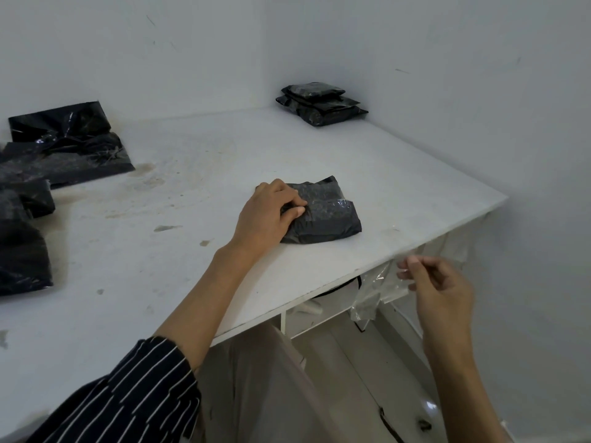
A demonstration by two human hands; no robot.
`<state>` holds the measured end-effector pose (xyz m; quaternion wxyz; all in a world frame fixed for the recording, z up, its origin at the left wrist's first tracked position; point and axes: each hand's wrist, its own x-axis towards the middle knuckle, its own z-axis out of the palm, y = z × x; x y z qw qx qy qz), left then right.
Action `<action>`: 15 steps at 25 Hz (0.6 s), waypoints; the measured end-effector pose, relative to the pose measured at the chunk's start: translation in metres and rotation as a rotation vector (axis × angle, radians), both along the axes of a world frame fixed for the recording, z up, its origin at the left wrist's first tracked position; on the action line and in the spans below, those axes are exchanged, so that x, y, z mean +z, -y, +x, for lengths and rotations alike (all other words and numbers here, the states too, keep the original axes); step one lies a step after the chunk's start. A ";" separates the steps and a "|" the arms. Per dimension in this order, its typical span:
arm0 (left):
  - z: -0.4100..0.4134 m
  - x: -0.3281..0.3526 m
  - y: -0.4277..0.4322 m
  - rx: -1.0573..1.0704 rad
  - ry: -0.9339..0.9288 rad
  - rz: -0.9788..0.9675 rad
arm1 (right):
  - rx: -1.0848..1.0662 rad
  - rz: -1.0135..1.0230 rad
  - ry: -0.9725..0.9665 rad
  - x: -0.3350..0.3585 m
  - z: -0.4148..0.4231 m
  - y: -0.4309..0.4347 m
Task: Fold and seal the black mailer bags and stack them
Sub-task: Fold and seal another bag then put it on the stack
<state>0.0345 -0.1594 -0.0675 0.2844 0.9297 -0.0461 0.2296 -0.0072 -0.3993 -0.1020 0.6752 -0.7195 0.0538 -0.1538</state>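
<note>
We are holding folded mailer bag (323, 215) with left hand (268, 215), fingers curled on it, long side lying left-right. Right hand (444, 289) pinching clear film (377, 286).

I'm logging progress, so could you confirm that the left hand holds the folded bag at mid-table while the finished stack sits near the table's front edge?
Not quite: the head view shows the finished stack in the far corner of the table, not near the front edge. The left hand does hold the folded bag at mid-table.
</note>
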 end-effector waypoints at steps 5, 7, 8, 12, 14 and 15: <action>-0.002 -0.003 0.002 0.012 0.023 0.003 | 0.097 -0.016 -0.140 -0.018 -0.004 -0.002; -0.003 -0.004 0.003 0.013 0.035 -0.009 | 0.146 0.017 -0.182 -0.018 -0.004 -0.005; -0.003 -0.004 0.003 0.012 0.038 -0.010 | 0.159 0.038 -0.201 -0.019 -0.005 -0.005; -0.003 -0.005 0.002 0.013 0.042 -0.012 | 0.193 0.143 -0.235 -0.017 -0.008 0.001; -0.002 -0.005 0.003 0.007 0.045 -0.007 | 0.201 0.158 -0.247 -0.012 -0.010 0.005; -0.002 -0.006 0.003 0.006 0.046 -0.004 | 0.198 0.122 -0.251 -0.008 -0.011 0.006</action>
